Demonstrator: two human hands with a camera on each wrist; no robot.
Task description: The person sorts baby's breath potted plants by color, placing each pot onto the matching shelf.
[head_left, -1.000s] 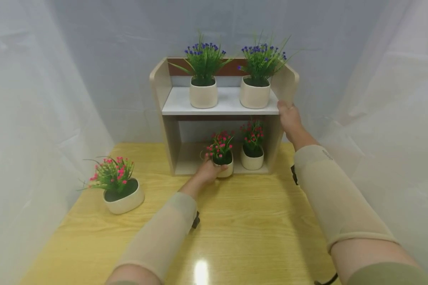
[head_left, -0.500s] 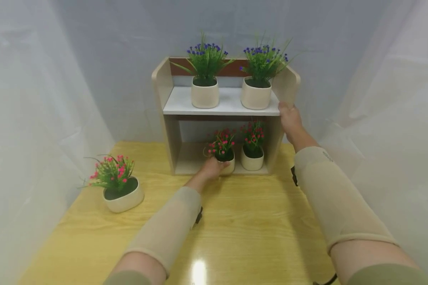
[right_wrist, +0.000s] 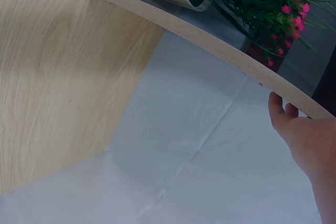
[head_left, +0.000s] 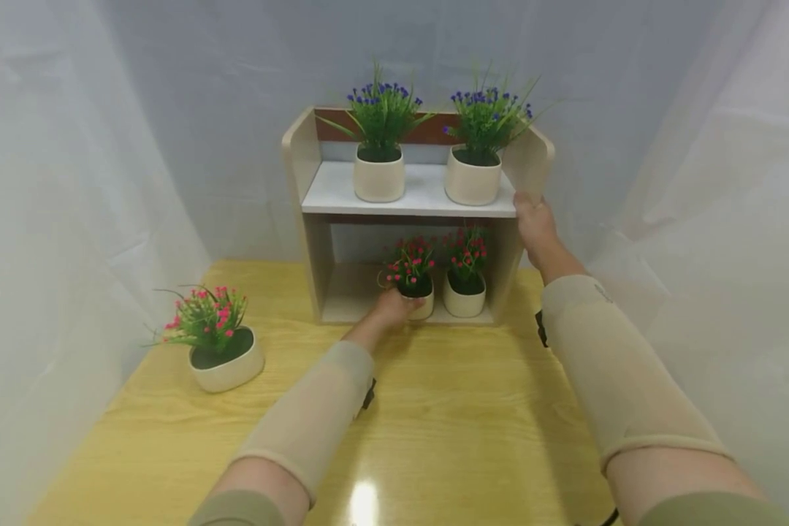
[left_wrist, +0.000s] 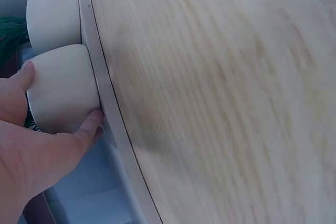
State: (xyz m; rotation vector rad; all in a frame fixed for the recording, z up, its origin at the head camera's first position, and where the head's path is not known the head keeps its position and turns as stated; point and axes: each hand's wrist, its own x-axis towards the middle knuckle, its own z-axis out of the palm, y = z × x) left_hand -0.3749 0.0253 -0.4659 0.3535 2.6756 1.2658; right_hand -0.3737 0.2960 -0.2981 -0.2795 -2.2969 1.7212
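Note:
On the lower board of a small two-tier shelf, my left hand grips a cream pot of pink flowers. In the left wrist view, thumb and fingers lie on opposite sides of that pot, which stands close beside a second cream pot. This neighbour, also a pink-flowered plant, is on the right of the lower board. My right hand holds the shelf's right side panel; its fingertips show against the panel's outer face in the right wrist view.
Two pots of purple flowers, a left one and a right one, stand on the white upper board. Another pink-flowered pot is at the left of the wooden table. Pale sheeting surrounds the table.
My left hand has moved the pink-flowered pot slightly back and right, from the shelf's front edge onto the lower board. The right hand keeps its place on the side panel.

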